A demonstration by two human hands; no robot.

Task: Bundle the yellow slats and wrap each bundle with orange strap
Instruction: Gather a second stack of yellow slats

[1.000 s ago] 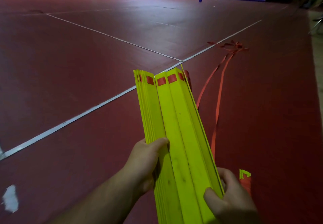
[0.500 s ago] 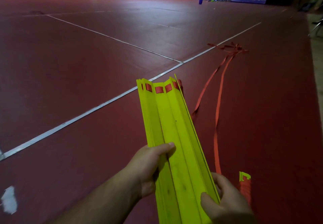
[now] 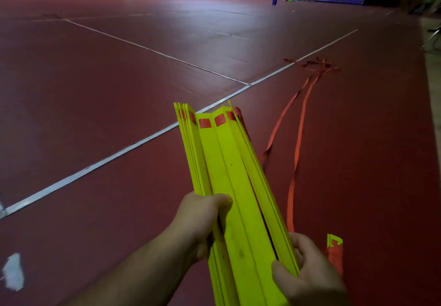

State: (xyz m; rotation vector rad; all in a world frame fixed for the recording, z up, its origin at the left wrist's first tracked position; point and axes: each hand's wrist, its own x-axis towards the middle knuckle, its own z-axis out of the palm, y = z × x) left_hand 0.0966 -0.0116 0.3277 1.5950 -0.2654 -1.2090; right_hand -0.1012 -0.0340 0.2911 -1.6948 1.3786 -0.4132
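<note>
Red court flooring (image 3: 95,105) is filling the frame; left hand (image 3: 202,219) and right hand (image 3: 307,274) are gripping fanned yellow slats (image 3: 229,174), seemingly needing squaring before orange strap (image 3: 298,143) wraps.

Yellow slats (image 3: 226,162) w/ red end patches, orange strap (image 3: 297,148), maroon floor (image 3: 95,90) w/ white lines.

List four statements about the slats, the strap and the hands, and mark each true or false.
1. The left hand and right hand both hold the yellow slats. True.
2. The orange strap is wound round the middle of the slats. False: it trails loose over the floor to their right.
3. The far ends of the slats bear red patches. True.
4. The slats lie flat on the floor. False: they are held up in the air above it.
</note>
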